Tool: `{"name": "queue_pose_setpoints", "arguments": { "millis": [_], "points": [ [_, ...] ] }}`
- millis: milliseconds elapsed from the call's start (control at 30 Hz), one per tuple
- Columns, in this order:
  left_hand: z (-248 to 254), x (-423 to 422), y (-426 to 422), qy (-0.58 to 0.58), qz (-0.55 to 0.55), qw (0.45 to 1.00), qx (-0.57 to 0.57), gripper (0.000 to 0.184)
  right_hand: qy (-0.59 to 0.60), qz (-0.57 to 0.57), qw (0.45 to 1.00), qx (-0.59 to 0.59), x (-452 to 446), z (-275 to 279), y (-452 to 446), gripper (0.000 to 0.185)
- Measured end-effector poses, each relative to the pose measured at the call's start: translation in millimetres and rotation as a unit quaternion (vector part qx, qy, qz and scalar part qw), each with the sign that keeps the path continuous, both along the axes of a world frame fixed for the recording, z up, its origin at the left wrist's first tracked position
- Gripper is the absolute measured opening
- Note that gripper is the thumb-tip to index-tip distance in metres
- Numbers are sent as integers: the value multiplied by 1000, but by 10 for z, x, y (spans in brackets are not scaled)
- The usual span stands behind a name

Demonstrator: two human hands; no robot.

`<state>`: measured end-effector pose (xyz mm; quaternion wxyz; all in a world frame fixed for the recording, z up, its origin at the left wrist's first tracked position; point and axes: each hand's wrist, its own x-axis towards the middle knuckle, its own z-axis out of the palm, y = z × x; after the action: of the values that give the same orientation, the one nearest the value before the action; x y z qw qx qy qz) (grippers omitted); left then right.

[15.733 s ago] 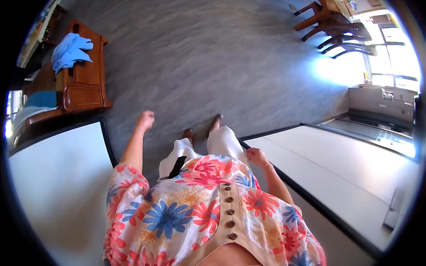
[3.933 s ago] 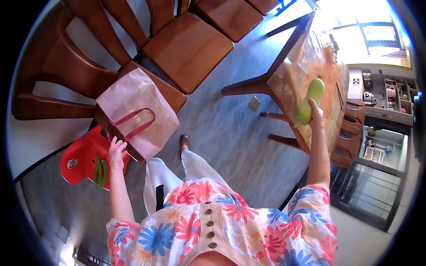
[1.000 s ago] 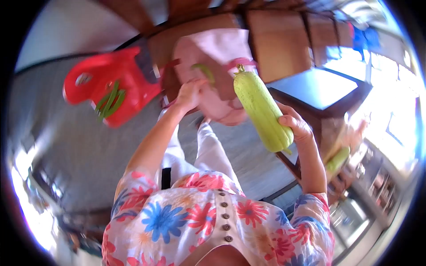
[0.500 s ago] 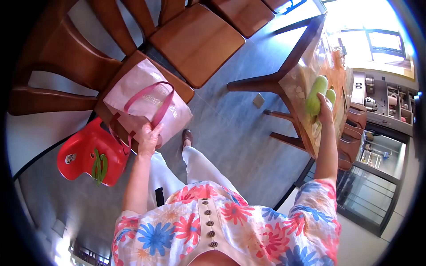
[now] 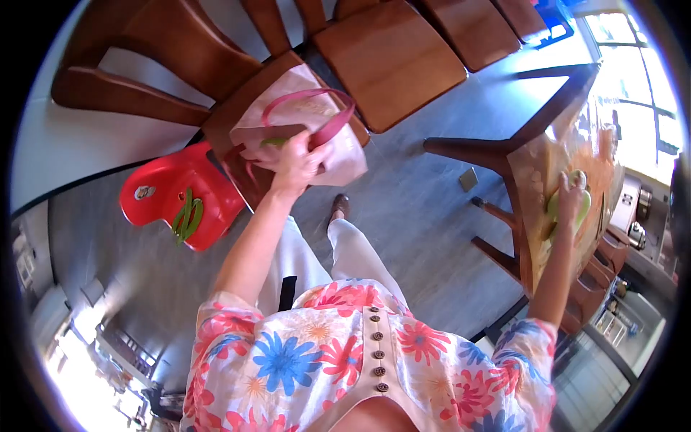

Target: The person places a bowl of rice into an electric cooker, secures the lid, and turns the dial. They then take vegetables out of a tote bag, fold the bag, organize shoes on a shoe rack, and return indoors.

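Note:
My left hand (image 5: 296, 164) grips the pink handle at the mouth of a pale pink tote bag (image 5: 348, 164) on a wooden chair. Something green (image 5: 273, 142) shows inside the bag's opening; its kind is unclear. At the far right, my right hand (image 5: 571, 196) is wrapped over pale green gourds (image 5: 584, 207) at the surface of the dining table (image 5: 534, 169). The hand hides much of them, and I cannot tell whether they rest on the tabletop. Long green vegetables (image 5: 188, 216) lie on a red plastic stool (image 5: 162, 178) left of the bag.
Wooden chairs (image 5: 392, 57) line the upper side of the view. Table legs (image 5: 464, 149) stand to the right of my feet. A small square object (image 5: 468, 179) lies on the grey floor. Chairs (image 5: 586, 277) and kitchen drawers are beyond the table.
My right hand has come down with the gourds to the tabletop. My left hand has shifted along the bag's mouth, which now gapes and shows green inside. The view has swung left.

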<state>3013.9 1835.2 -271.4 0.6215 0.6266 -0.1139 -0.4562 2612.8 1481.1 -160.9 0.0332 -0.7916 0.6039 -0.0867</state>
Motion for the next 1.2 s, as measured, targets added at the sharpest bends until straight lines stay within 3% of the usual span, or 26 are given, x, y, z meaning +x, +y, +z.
{"name": "queue_pose_setpoints", "arguments": {
  "millis": [33,67,100,133,167,200,267,300,333,400,433,567,667,700,800,867,1000,1200],
  "points": [
    [15,8,-76,-12,-12,1000,0,19,-179,60,976,105,296,-55,267,37],
    [27,24,-147,-23,-25,999,-1,19,-357,94,899,238,766,-232,771,29],
    [13,29,-230,-30,-29,999,-13,20,-278,-13,901,333,1481,56,1395,35],
    [-27,82,-287,-87,-86,992,-6,19,-374,34,818,436,1661,-329,1719,45],
    [29,74,-346,-13,-89,995,-50,23,-191,179,880,397,2006,-455,2070,58],
    [76,94,-370,60,-92,990,-93,28,-238,185,864,404,2234,-827,2321,65],
    [-20,234,-313,56,-113,985,-119,37,-155,211,909,325,2811,-992,2526,62],
    [-86,309,-302,57,-127,982,-132,41,-169,189,918,306,2993,-1180,2507,55],
    [-255,432,-249,-17,-152,982,-107,42,-181,167,926,285,3127,-1360,2457,48],
    [-598,633,-74,-231,-227,944,63,34,-141,195,941,238,3294,-1539,2352,41],
    [-755,642,-12,-188,-250,944,105,30,-119,211,946,215,3330,-1565,2351,38],
    [-1380,389,167,-385,-327,847,166,32,-89,222,937,255,3343,-1337,2462,35],
    [-1543,248,112,-469,-323,800,190,38,18,315,934,165,3290,-1331,2379,37],
    [-1683,223,95,-506,-323,776,193,38,43,364,922,125,3267,-1403,2302,27],
    [-2053,280,19,-566,-357,709,222,38,175,362,900,166,3397,-1285,2119,16],
    [-2042,361,3,-535,-427,676,275,37,89,387,905,153,3513,-1037,2040,22],
    [-2084,487,114,-501,-420,706,272,29,-73,419,880,212,3697,-667,1955,26],
    [-1665,782,80,-459,-279,812,228,28,-92,421,859,276,3725,-550,2103,24]
  ]
}}
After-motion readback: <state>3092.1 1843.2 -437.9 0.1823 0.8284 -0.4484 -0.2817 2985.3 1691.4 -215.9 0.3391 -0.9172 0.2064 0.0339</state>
